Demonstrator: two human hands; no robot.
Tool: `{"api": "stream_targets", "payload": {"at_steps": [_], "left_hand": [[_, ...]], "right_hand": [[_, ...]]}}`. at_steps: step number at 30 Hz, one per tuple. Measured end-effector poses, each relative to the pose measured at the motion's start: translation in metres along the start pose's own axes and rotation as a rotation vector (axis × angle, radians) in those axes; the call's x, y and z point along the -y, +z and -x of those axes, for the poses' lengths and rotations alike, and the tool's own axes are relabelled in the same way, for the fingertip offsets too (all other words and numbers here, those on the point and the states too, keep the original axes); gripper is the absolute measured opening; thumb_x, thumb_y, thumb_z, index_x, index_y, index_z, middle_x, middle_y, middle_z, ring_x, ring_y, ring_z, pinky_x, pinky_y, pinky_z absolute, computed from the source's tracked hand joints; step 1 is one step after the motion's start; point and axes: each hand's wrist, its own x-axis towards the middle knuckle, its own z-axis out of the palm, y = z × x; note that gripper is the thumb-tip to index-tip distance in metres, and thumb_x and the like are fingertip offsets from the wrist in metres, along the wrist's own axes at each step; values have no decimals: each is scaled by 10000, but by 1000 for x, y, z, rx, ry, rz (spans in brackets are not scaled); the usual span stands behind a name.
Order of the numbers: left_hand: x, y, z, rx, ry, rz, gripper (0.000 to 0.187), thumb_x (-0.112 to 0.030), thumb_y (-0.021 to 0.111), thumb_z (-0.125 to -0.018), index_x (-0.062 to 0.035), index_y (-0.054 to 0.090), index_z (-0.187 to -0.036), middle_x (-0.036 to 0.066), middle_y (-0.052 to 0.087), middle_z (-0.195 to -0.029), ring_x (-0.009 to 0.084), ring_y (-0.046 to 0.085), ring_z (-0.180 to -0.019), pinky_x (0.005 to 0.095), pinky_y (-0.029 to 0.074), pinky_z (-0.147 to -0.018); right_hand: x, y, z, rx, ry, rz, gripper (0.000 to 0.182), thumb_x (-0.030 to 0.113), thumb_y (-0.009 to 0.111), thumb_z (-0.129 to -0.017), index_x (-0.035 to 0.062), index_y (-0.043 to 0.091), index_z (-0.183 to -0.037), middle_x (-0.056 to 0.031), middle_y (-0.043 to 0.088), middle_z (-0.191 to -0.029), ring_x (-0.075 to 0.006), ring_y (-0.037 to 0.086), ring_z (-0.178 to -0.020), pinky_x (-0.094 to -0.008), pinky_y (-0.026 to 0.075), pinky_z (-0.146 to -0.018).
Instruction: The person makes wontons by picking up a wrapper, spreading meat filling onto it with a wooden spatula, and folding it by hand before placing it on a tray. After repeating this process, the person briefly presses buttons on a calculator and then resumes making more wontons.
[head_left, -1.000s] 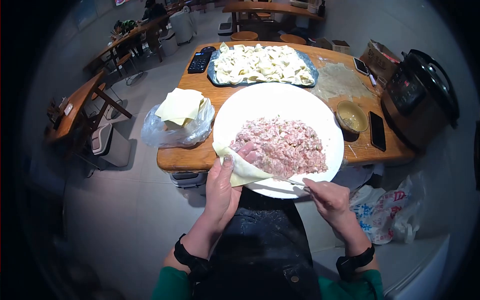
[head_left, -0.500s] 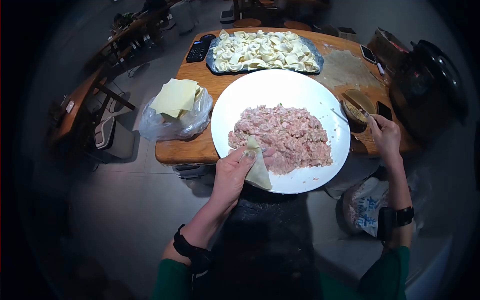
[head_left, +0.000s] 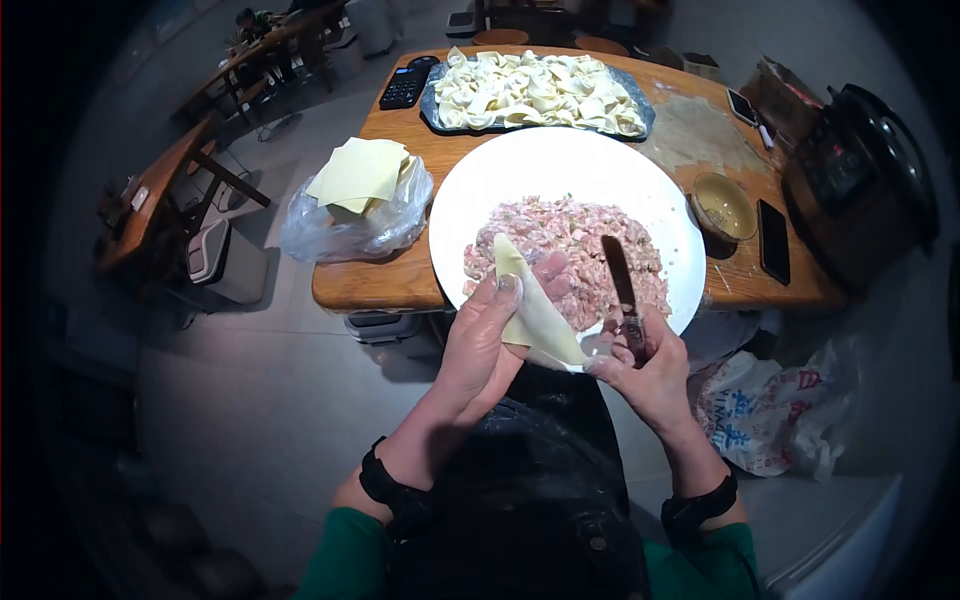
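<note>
My left hand grips a folded wonton wrapper, thumb on top, over the near side of a white plate. With my right hand I hold a dark, flat-bladed knife, its blade pointing up and away; the fingertips are at the wrapper's lower right corner. Minced meat is heaped on the plate behind both hands. Whether filling lies inside the wrapper is hidden by the fold. A stack of square wrappers rests on a plastic bag to the left.
Behind the plate stands a tray piled with folded wontons. A small bowl and a phone are at the right, near a black cooker. A calculator lies at the back left of the wooden table.
My right hand has come left from the small bowl, bringing the knife to the wrapper. My left hand has turned the wrapper slightly, so more of its folded face shows.
</note>
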Motion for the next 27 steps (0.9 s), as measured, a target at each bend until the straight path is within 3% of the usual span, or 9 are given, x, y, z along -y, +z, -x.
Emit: {"api": "stream_targets", "payload": {"at_steps": [4,9,12,14,16,18,20,21,27], "left_hand": [[11,11,3,27,-47,454,380,-212,419,-956,-89,336,-1305,69,464,-1288,178,432,-1203,400,363,-1026],[22,-5,2,58,-9,508,320,-195,424,-955,-92,404,-1258,52,513,-1219,161,501,-1110,371,408,-978],[17,2,1,138,57,214,238,-169,450,-950,-58,510,-1152,63,581,-1096,176,560,-1028,350,451,-905],[15,8,3,-105,157,-392,188,-114,452,-942,-26,583,-1044,59,612,-970,164,604,-891,338,493,-810],[8,6,3,-135,169,-616,150,-40,498,-884,-15,607,-983,73,616,-901,209,616,-795,330,501,-738],[-1,4,-1,159,743,-1441,241,22,537,-817,-1,572,-1055,118,611,-900,251,607,-809,313,488,-713],[-3,8,-2,243,745,-1612,330,43,594,-697,-46,582,-1015,113,561,-826,302,559,-757,366,453,-642],[-3,8,-3,277,724,-1611,347,42,598,-694,-50,578,-1028,113,564,-837,298,563,-762,369,456,-645],[-16,15,-11,248,805,-1665,428,0,633,-693,-61,582,-1114,91,587,-983,258,593,-850,328,501,-698]], "right_hand": [[2,47,7,-124,-85,-298,227,56,730,-742,-11,603,-919,0,597,-832,-56,546,-786,-200,440,-702],[-19,51,2,-342,-270,-357,189,66,637,-840,-33,628,-1001,-40,627,-888,-75,552,-792,-209,441,-728],[-17,42,-5,-354,-350,-288,167,58,596,-865,-32,626,-1002,-44,634,-886,-93,561,-791,-223,445,-725],[-9,24,-13,-301,-400,-201,206,-3,604,-811,-11,629,-1015,-72,647,-856,-144,597,-776,-244,454,-712],[6,8,-24,-41,-784,235,322,-39,629,-707,15,632,-1025,-117,646,-839,-220,619,-746,-267,469,-672],[16,1,-27,-71,-862,409,394,-34,641,-632,45,635,-1018,-121,621,-752,-254,608,-661,-296,473,-577],[18,-8,-31,-1,-836,633,309,-4,651,-642,62,636,-944,-92,580,-648,-244,585,-565,-330,451,-484],[15,-13,-36,5,-859,682,192,48,674,-642,72,606,-821,-78,529,-570,-242,569,-521,-350,427,-446],[18,-36,-66,48,-670,730,139,52,684,-649,47,564,-718,-110,547,-571,-263,578,-520,-342,440,-467]]}}
